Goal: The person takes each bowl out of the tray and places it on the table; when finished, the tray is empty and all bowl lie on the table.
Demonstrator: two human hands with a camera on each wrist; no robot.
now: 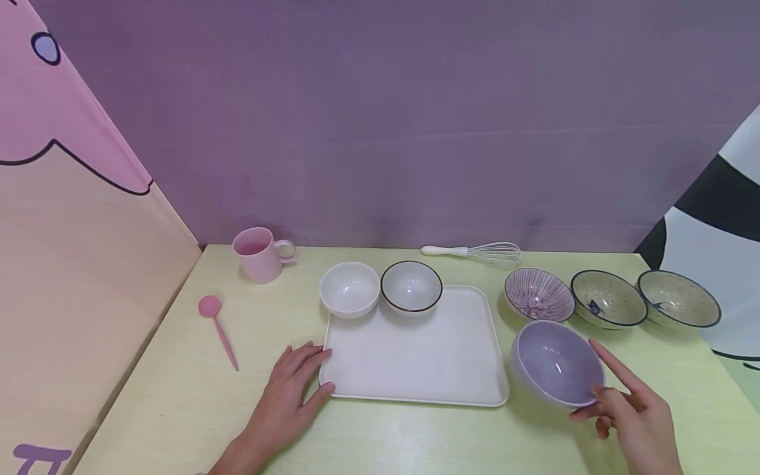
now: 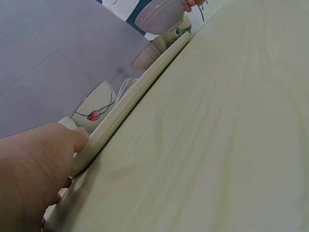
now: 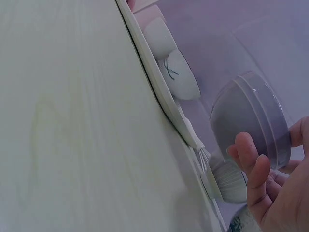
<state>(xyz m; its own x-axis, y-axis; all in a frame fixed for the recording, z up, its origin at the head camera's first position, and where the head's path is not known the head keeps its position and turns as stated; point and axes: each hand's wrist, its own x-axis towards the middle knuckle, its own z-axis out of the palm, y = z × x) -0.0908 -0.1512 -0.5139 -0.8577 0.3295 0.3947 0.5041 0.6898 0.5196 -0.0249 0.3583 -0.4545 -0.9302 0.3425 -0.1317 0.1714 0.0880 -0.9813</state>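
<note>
My right hand [image 1: 638, 412] grips a lavender bowl [image 1: 558, 363] by its right side, fingers at the rim and under the wall. In the right wrist view the bowl [image 3: 246, 121] is lifted above the table and tilted. My left hand [image 1: 297, 389] rests at the left edge of a white rectangular tray [image 1: 415, 363], with fingertips and thumb on its rim. A plain white bowl [image 1: 349, 290] and a dark-rimmed white bowl [image 1: 411, 287] stand side by side at the tray's back left. A painted red bud [image 2: 93, 115] shows on one bowl's outside in the left wrist view.
To the right, a purple-striped bowl [image 1: 539, 295] and two speckled bowls, one nearer [image 1: 608, 299] and one farther right [image 1: 679, 299], stand in a row. A whisk [image 1: 472, 253] lies at the back. At left are a pink mug [image 1: 259, 256] and a pink spoon [image 1: 218, 330].
</note>
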